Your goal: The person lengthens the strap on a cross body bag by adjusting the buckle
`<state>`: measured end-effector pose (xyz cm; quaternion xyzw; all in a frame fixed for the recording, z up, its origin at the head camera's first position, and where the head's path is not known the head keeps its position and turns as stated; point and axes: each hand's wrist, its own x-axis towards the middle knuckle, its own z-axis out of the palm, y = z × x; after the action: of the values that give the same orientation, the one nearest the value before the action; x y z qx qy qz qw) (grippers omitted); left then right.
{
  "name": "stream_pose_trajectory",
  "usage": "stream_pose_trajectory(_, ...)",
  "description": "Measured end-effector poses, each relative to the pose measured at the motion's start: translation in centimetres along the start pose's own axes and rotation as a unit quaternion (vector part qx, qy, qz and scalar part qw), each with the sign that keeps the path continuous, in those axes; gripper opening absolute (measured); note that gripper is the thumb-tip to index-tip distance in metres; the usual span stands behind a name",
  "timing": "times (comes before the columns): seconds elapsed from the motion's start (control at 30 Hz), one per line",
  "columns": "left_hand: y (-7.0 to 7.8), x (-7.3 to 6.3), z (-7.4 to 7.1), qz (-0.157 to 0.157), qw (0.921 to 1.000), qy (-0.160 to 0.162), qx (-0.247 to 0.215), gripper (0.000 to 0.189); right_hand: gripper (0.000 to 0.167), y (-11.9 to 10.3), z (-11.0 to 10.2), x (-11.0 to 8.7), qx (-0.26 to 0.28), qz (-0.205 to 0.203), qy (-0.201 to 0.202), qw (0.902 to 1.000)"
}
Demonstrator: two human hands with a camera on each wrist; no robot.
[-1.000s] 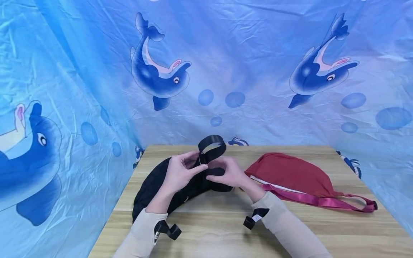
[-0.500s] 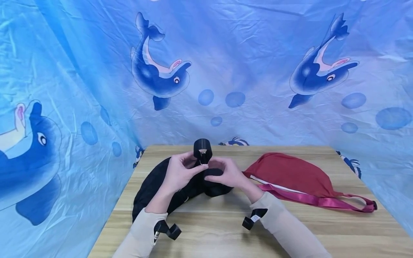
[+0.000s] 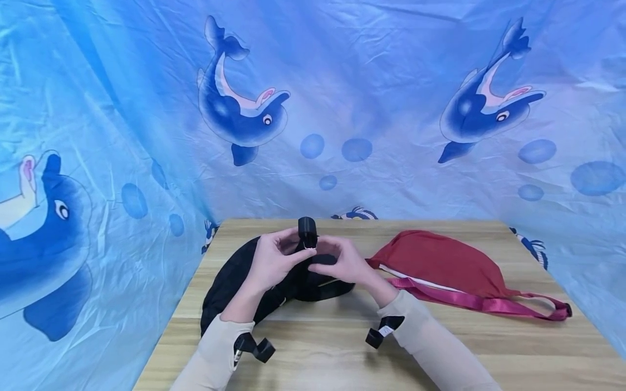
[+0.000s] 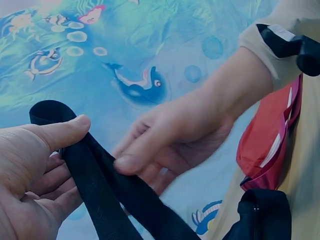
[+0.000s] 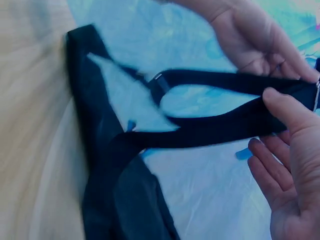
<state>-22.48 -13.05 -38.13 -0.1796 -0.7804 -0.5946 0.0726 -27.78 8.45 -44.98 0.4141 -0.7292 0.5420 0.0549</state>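
Observation:
A black waist bag point(image 3: 230, 285) lies on the table under and beyond the forearms in the head view. My left hand point(image 3: 271, 263) pinches its black webbing strap point(image 4: 97, 185) between thumb and fingers; a short loop stands up above the grip. A metal-edged buckle point(image 5: 317, 95) shows at the left hand's fingertips in the right wrist view. Facing it, my right hand point(image 3: 342, 260) pinches the strap a little lower, thumb on one side and fingers behind. Another slider point(image 5: 159, 86) sits further along the strap. The fingers partly hide the buckle.
A red waist bag point(image 3: 440, 263) with a white zip lies on the right of the wooden table point(image 3: 323, 347). Its magenta strap point(image 3: 469, 301) stretches along the front, ending in a loop. A blue dolphin-print cloth point(image 3: 342, 98) hangs behind and at the sides.
The strap loop above the hands has narrowed and become shorter. More strap now hangs below the right hand, in front of the black bag. Both hands stay almost in place.

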Motion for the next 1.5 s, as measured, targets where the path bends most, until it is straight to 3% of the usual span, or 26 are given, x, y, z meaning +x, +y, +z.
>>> stream_pose_trajectory(0.1,-0.1,0.1,0.0,-0.003,1.0,-0.003,0.001,0.043,0.037,-0.1,0.0,0.4,0.006,-0.018,0.018,0.9997)
stream_pose_trajectory(0.3,0.1,0.2,-0.1,-0.007,0.9996,0.017,-0.023,0.047,0.04,0.6,-0.1,-0.5,-0.077,0.032,0.0,0.9965)
stream_pose_trajectory(0.47,0.0,0.2,-0.1,-0.015,0.9998,0.001,-0.015,0.047,0.037,0.2,0.1,-0.2,-0.027,0.008,0.006,0.9996)
stream_pose_trajectory(0.57,0.0,0.2,-0.2,-0.016,0.9998,-0.002,-0.013,0.047,0.032,0.0,0.0,0.0,-0.029,-0.008,0.017,0.9994)
stream_pose_trajectory(0.73,0.0,0.0,-0.6,-0.013,0.9998,0.012,-0.002,0.045,0.035,0.2,-1.1,-0.6,-0.093,0.03,-0.02,0.995)
stream_pose_trajectory(0.8,0.0,-0.1,-0.7,-0.013,0.9998,0.013,-0.001,0.044,0.039,-0.3,-2.0,-0.5,-0.091,0.036,-0.031,0.9947)
stream_pose_trajectory(1.0,0.0,-0.2,-0.6,-0.013,0.9998,0.01,0.008,0.046,0.037,-4.0,-4.4,1.8,-0.039,-0.036,-0.009,0.9986)
stream_pose_trajectory(1.13,0.0,-0.2,-0.2,-0.002,0.9998,0.012,0.017,0.048,0.031,-6.1,-4.9,3.4,-0.091,-0.043,-0.053,0.9935)
stream_pose_trajectory(1.3,-0.4,-0.4,0.3,0.014,0.9976,0.018,0.066,0.048,0.03,-7.3,-5.0,4.3,-0.144,0.015,-0.114,0.9828)
stream_pose_trajectory(1.5,-0.4,-0.4,0.4,0.031,0.9936,0.029,0.105,0.047,0.033,-8.1,-4.8,4.8,-0.198,0.036,-0.138,0.9697)
